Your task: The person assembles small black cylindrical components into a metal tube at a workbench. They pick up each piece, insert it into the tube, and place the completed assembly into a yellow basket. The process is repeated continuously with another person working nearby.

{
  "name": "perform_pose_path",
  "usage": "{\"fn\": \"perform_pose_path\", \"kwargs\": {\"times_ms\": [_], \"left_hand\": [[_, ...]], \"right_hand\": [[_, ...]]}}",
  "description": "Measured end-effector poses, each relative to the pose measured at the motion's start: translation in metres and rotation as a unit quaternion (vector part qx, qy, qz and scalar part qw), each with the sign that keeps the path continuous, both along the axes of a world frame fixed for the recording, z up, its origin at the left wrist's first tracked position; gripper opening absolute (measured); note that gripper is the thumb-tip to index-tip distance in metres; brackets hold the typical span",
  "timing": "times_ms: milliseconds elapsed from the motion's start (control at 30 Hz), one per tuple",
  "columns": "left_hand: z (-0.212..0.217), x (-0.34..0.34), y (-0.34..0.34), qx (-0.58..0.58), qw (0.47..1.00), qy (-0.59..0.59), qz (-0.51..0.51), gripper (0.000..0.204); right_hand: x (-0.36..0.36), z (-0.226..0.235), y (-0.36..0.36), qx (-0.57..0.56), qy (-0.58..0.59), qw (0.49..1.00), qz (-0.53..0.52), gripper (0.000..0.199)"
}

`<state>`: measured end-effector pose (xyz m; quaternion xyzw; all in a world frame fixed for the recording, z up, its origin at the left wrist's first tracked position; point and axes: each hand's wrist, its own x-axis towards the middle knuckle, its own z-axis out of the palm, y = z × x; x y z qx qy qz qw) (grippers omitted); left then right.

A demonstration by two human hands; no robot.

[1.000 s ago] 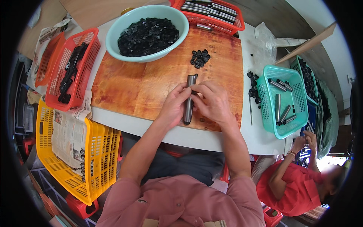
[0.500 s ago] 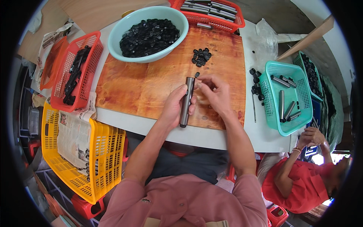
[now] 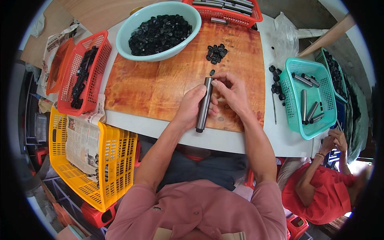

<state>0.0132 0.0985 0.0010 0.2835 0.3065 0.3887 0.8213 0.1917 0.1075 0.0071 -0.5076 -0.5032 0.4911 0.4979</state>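
Note:
My left hand (image 3: 193, 105) is wrapped around a grey metal tube (image 3: 205, 105), tilted over the near part of the wooden board (image 3: 148, 86). A black plug shows at the tube's near end. My right hand (image 3: 232, 93) is closed, its thumb and forefinger pinched against the far end; whatever lies between those fingertips is hidden. One loose black cap (image 3: 212, 72) lies just beyond that end. Further off is a small heap of black caps (image 3: 216, 53). A pale blue bowl (image 3: 197, 30) full of similar black pieces stands at the far left of the board.
Red baskets stand left (image 3: 105, 52) and at the back (image 3: 258, 18), the back one holding tubes. A green basket (image 3: 294, 108) with several tubes is at right, black caps (image 3: 276, 80) beside it. A yellow crate (image 3: 105, 168) stands lower left. A co-worker in red (image 3: 316, 192) sits right.
The view has shifted slightly. My right thumb and forefinger have come in against the tube's far end, from slightly apart. My left hand keeps its hold on the tube.

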Motion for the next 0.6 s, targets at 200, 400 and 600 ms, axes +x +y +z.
{"fn": "perform_pose_path", "kwargs": {"times_ms": [200,400,600], "left_hand": [[-0.0018,0.0009,-0.0018,0.027,1.0,-0.004,-0.015,0.031],[-0.0097,-0.0001,-0.0016,0.057,0.997,-0.005,-0.042,0.036],[-0.0037,0.0015,-0.0039,0.075,0.996,0.026,-0.042,0.035]], "right_hand": [[0.0045,0.0015,0.0025,0.005,-0.047,0.998,0.03,0.029],[0.0076,0.0076,0.0017,-0.036,0.008,0.996,0.077,0.029],[0.0057,0.0029,0.0009,-0.021,0.075,0.995,0.067,0.037]]}}
